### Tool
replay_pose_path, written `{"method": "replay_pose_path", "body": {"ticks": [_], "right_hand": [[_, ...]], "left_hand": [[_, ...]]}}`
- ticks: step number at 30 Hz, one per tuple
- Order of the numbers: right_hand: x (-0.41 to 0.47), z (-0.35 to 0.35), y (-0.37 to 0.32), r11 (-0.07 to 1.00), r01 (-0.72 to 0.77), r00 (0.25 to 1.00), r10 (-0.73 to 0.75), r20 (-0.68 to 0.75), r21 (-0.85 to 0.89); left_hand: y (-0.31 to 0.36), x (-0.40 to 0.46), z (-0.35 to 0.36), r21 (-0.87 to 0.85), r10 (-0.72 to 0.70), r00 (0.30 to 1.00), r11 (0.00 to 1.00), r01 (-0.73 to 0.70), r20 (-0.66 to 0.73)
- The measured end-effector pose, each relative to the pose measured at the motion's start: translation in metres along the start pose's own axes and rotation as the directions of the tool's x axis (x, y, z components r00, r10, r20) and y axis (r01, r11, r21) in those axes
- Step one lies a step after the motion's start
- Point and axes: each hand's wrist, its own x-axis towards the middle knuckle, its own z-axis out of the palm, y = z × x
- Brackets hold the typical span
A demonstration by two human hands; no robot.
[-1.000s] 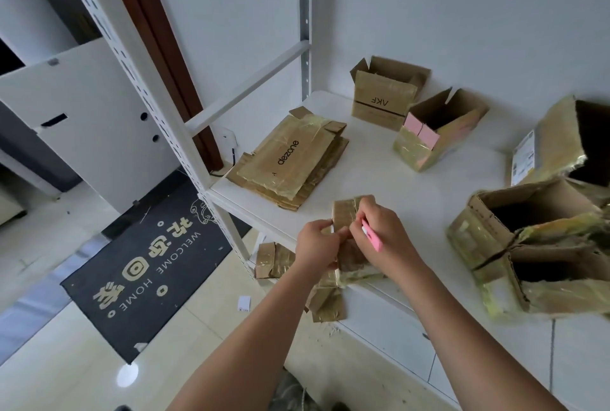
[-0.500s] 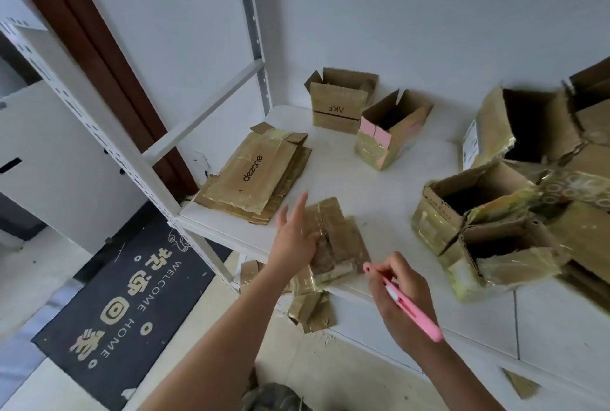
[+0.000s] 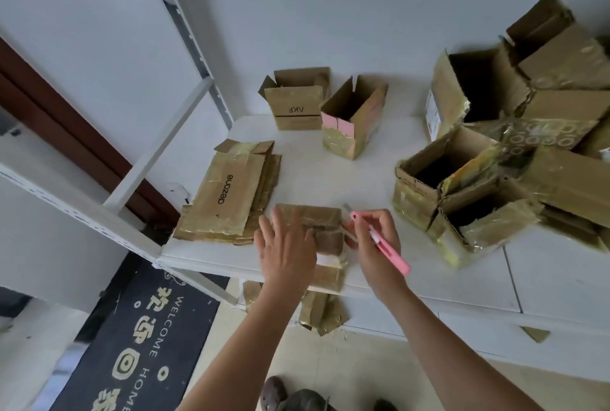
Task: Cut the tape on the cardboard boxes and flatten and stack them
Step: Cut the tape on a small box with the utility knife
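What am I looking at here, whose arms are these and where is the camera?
There is no machine. A person wears a camera on the head, so you look forward and down along both arms.

The left hand lies flat, fingers straight, on a flattened box at the front edge of a white table. The right hand grips a pink knife like a pen, its blade out past the fingers.

Left of the hands lies a stack of flattened boxes. At the back stand an open box and one with a pink label. On the right is a heap of open boxes. On the floor lies a dark doormat.
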Motion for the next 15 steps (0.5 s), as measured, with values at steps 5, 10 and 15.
{"method": "replay_pose_path", "body": {"ticks": [5, 10, 15], "right_hand": [[0.002, -0.005, 0.009, 0.986, -0.081, 0.993, 0.093, -0.077, 0.148], [-0.009, -0.003, 0.021, 0.989, -0.080, 0.992, 0.091, -0.085, 0.127], [-0.005, 0.001, 0.025, 0.992, -0.078, 0.994, 0.085, -0.062, 0.103]], "left_hand": [[-0.016, 0.013, 0.007, -0.303, 0.280, 0.944, 0.928, -0.219, 0.174], [-0.023, 0.024, 0.008, -0.350, 0.274, 0.899, 0.925, -0.149, 0.341], [-0.026, 0.023, 0.003, -0.372, 0.306, 0.895, 0.911, -0.176, 0.325]]}}
